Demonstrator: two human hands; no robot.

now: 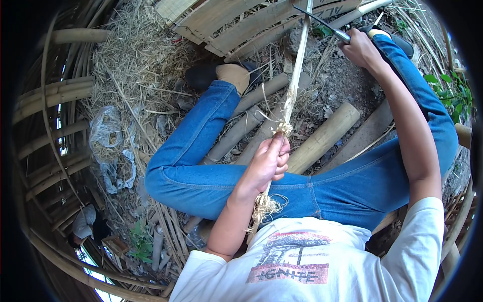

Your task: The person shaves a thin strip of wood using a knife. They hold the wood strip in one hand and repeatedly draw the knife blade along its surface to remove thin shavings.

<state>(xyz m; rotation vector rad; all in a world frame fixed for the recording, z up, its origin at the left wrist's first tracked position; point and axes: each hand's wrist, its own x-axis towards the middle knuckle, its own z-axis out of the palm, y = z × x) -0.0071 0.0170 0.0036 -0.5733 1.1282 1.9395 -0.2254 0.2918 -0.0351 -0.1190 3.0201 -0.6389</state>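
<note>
My left hand (266,163) is closed around a long, pale bamboo strip (298,70) in front of my lap. The strip runs away from me, up past the top edge of the view. Curled shavings (283,128) cling to it just beyond my thumb, and a bigger tangle of shavings (265,206) hangs below the fist, near my shirt. Out at the far right, my right hand (359,48) grips the handle of a knife (322,22). Its narrow, dark blade points left and crosses the strip near the far end; whether the edge touches it I cannot tell.
Thick bamboo poles (327,136) lie under and between my bent legs. Beyond them leans a slatted wooden panel (241,30). Straw, a crumpled clear plastic bag (106,128) and a bamboo frame (55,95) are on the left; green plants (455,95) grow at right.
</note>
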